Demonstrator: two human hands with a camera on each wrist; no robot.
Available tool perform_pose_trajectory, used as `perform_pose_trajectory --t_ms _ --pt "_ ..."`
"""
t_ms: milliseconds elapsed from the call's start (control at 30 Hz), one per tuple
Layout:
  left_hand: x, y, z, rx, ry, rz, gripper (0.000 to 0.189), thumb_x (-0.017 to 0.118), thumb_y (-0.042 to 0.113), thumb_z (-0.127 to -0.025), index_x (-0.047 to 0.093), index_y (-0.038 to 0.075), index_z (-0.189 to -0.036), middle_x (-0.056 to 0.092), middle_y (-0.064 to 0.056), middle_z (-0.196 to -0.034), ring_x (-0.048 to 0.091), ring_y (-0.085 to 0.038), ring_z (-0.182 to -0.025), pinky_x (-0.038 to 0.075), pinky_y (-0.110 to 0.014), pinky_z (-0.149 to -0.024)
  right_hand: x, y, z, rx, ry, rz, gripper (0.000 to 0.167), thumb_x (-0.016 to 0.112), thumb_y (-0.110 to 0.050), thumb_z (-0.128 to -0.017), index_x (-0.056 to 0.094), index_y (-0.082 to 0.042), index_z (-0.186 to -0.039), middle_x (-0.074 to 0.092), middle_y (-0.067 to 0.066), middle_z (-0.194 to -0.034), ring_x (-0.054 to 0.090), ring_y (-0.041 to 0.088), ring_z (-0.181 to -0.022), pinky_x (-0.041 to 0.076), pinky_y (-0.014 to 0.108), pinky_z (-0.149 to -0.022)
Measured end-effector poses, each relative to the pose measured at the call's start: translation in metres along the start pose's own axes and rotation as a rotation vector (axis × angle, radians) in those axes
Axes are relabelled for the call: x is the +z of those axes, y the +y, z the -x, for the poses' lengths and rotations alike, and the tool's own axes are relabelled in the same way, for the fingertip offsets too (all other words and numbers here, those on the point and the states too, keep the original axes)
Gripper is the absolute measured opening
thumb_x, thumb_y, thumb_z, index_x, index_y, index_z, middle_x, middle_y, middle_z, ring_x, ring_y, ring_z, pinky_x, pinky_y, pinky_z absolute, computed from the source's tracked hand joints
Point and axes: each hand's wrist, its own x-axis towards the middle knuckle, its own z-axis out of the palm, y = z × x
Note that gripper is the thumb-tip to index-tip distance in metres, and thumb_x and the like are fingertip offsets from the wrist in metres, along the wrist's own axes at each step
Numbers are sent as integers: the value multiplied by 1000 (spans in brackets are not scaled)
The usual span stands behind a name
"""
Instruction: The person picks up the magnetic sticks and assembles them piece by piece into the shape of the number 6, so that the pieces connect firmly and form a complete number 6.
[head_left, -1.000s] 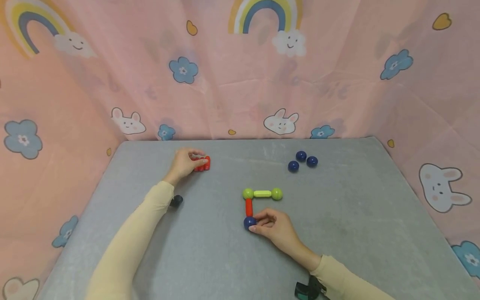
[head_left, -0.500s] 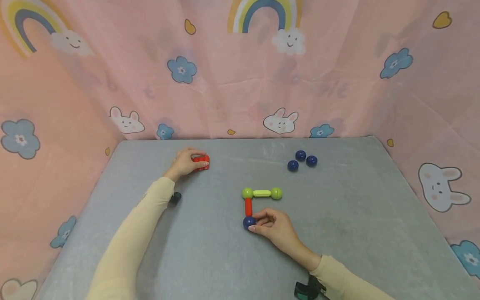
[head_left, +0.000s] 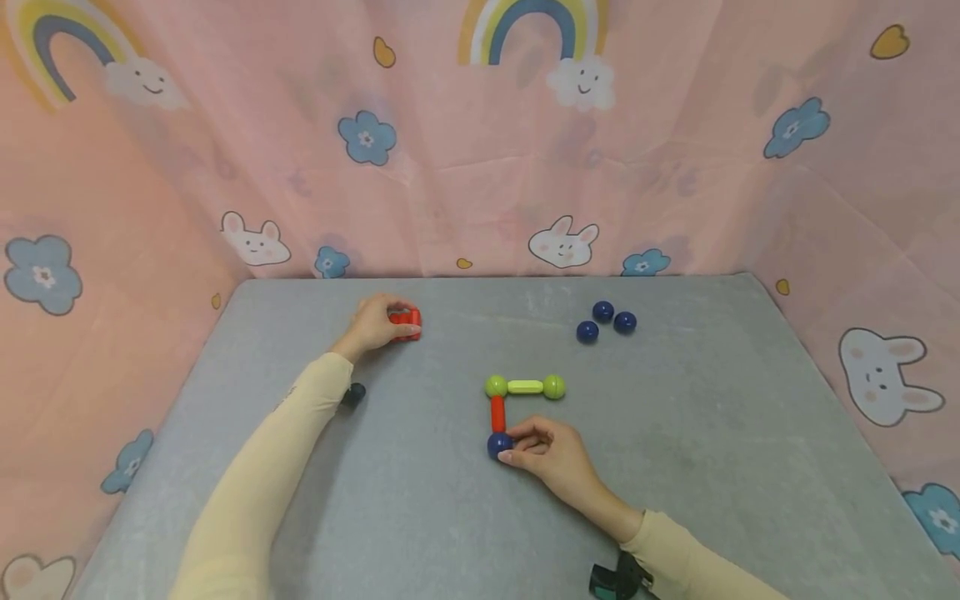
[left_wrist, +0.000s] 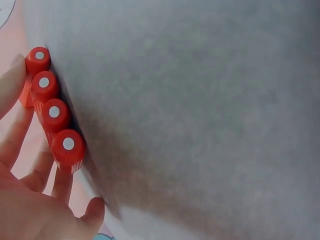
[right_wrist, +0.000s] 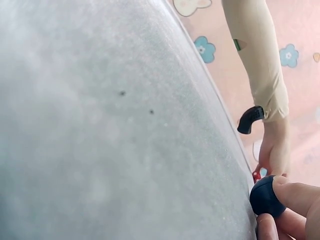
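At the far left of the table, my left hand (head_left: pixel 375 323) pinches the end one of several short red magnetic rods (left_wrist: pixel 54 115) between thumb and forefinger. The rods lie side by side, pale round dots on their ends, in the left wrist view. Nearer the middle, my right hand (head_left: pixel 558 460) holds a dark blue ball (head_left: pixel 498 446) between thumb and fingers. This ball touches the lower end of a red rod (head_left: pixel 498 414). That rod's other end meets a green ball (head_left: pixel 496 386), from which a light green rod (head_left: pixel 525 387) runs right to a second green ball (head_left: pixel 554 387).
Three loose dark blue balls (head_left: pixel 603 312) sit together at the back right of the grey table (head_left: pixel 712 433). Pink printed cloth (head_left: pixel 450 183) rises behind the table and along both sides. Black camera mounts (head_left: pixel 618 577) show at both wrists.
My left thumb and forefinger have closed on the end red rod, which now stands slightly apart from its row. My right hand and the joined pieces have stayed in place.
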Motion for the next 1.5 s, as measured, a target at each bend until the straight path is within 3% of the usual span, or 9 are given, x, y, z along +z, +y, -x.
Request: perform_pose_trajectory --t_ms 133,433,733,1033,1200,1367,1500 --pt "2 0 0 12 15 0 45 79 29 -85 66 13 -125 57 -14 -137 40 -37 -130 26 -63 -111 -1 0 0 -19 -11 -4 34 87 -21 -75 72 -6 -100 72 11 -85 68 10 -69 56 21 -65" --pt "5 0 1 99 61 45 40 82 25 -82 68 11 -117 67 -12 -123 58 -29 -116 45 -47 -103 -1 -2 2 -32 -26 -15 34 86 -21 -76 71 -5 -102 73 12 -86 69 10 -70 56 21 -66" --pt "8 -1 0 148 99 82 35 83 21 -80 70 11 -111 72 -11 -113 59 -27 -110 46 -45 -99 -1 -1 1 -25 -22 -21 34 86 -20 -76 71 -6 -103 73 11 -87 69 9 -70 56 21 -66" --pt "10 1 1 172 123 239 26 81 19 -82 72 11 -105 73 -10 -103 64 -23 -97 51 -34 -83 -1 0 1 -20 -14 -17 34 86 -20 -76 71 -5 -102 73 11 -86 68 10 -70 56 21 -66" --pt "10 11 14 162 98 341 27 80 19 -84 71 14 -109 74 -10 -100 67 -20 -83 53 -28 -67 -1 1 0 -30 -11 -19 34 85 -20 -77 70 -5 -104 73 10 -87 68 9 -70 56 21 -65" --pt "19 22 32 155 36 406 29 80 25 -85 71 15 -110 75 -7 -103 69 -12 -87 50 -26 -72 0 1 1 -21 -10 -12 34 86 -20 -76 71 -6 -103 73 10 -86 68 10 -69 56 21 -65" --pt "31 30 47 138 -41 467 31 80 27 -84 71 16 -111 76 -5 -101 71 -12 -87 50 -27 -72 0 1 0 -9 -8 -5 33 86 -19 -76 71 -6 -103 73 10 -86 68 10 -69 56 21 -65"
